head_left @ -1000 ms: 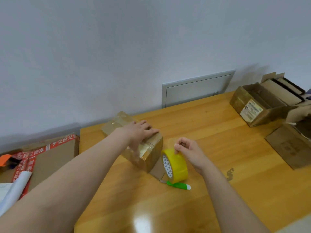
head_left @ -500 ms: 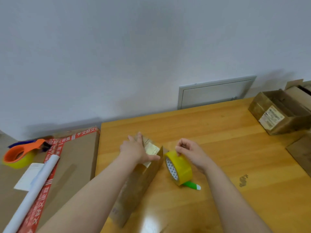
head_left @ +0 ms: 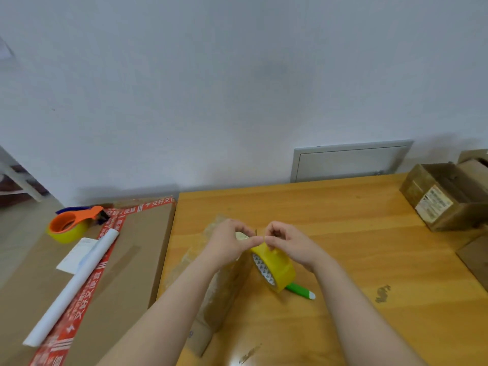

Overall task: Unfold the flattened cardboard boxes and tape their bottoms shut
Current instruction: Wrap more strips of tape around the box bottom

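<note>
Wooden table [head_left: 356, 260] against a pale wall, with a grey hatch panel [head_left: 348, 161] set low behind.

Left hand [head_left: 228, 244]: fingers curled, thumb and forefinger pinching at the top edge of the tape roll [head_left: 276, 268].
Right hand [head_left: 289, 243]: likewise curled, fingertips pinching the same spot and touching those of the left. Loose tape end too small to make out.

Tape roll: yellow, standing on edge on the table, just beside the small box [head_left: 228, 289], with a green pen-like tool [head_left: 299, 290] lying at its foot.
Small box: cardboard, glossy with tape, lying on the table under the left forearm. Cannot tell whether its bottom is sealed.

Step in hand, as judged: freeing the tape end. Best done by holding the roll steady, lifting the end with a nail across its full width to avoid splitting, then drawing out enough to span the bottom seam and run up both sides.

Containers:
- Labelled box [head_left: 459, 212], far right of the table, open at the top; inside dark, contents not discernible.
- Further cardboard [head_left: 475, 257] at the right edge, cut off by the frame.

Left of the table: large flat carton [head_left: 137, 254] edged in red printed tape, bearing an orange tape dispenser [head_left: 68, 224], a white paper roll [head_left: 76, 283] and a white slip [head_left: 75, 256].
</note>
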